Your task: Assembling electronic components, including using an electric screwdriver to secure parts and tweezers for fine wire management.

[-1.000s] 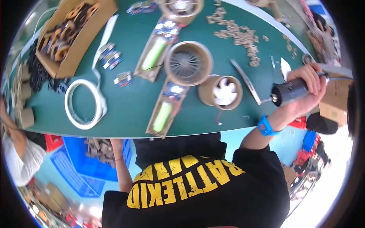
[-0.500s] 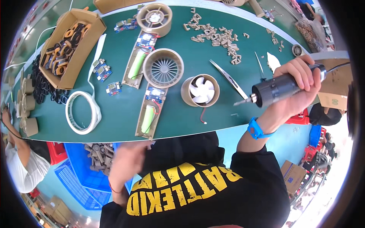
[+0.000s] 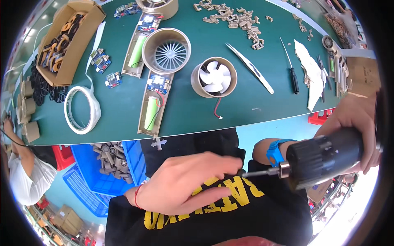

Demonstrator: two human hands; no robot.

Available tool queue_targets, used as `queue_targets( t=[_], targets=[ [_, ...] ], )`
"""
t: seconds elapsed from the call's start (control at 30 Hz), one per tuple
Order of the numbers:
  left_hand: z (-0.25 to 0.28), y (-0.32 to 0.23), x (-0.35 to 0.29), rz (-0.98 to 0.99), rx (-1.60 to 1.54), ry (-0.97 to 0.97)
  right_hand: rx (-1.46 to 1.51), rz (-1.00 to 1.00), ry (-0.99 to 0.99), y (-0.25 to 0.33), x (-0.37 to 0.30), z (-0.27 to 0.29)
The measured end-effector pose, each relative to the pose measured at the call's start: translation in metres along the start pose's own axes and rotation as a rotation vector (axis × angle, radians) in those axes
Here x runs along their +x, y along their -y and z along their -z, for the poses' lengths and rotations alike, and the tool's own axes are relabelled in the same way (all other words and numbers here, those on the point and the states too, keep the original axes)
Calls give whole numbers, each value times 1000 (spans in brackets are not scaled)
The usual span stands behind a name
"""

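Note:
My right hand (image 3: 361,127) grips a black electric screwdriver (image 3: 324,158) in front of my body at the right. Its bit (image 3: 262,173) points left, close to the fingers of my left hand (image 3: 184,180). That hand is slightly blurred, its fingers stretched out and the thumb apart. I cannot make out anything between them. On the green table stands a fan housing (image 3: 214,78) with a white fan and a short red lead. Left of it, a beige open handle half with a green battery (image 3: 152,112) and a blue circuit board (image 3: 159,83) joins a round grille housing (image 3: 167,51).
A second similar assembly (image 3: 139,45) lies behind. Tweezers (image 3: 250,67), a thin screwdriver (image 3: 294,78) and small beige clips (image 3: 246,24) lie at the right. At the left are a tape roll (image 3: 82,110) and a cardboard box (image 3: 78,45). A blue crate (image 3: 102,178) stands below the table edge.
My right hand has brought the electric screwdriver down and nearer to my body. My left hand has come up and right, toward the bit. The view has shifted, showing more tools at the right.

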State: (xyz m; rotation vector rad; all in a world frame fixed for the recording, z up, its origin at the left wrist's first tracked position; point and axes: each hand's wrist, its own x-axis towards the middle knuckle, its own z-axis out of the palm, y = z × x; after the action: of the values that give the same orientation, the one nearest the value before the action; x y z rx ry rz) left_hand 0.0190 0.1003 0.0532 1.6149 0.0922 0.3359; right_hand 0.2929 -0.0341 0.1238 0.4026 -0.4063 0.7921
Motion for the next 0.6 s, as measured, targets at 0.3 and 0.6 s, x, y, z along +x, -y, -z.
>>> queue_targets(
  t=[0.3,0.6],
  targets=[
    [0,6,4,59,391,98,-484,-202,-30,-52,-2,29],
    [48,3,-35,-124,377,-389,-2273,-451,-318,30,46,66]
  ],
)
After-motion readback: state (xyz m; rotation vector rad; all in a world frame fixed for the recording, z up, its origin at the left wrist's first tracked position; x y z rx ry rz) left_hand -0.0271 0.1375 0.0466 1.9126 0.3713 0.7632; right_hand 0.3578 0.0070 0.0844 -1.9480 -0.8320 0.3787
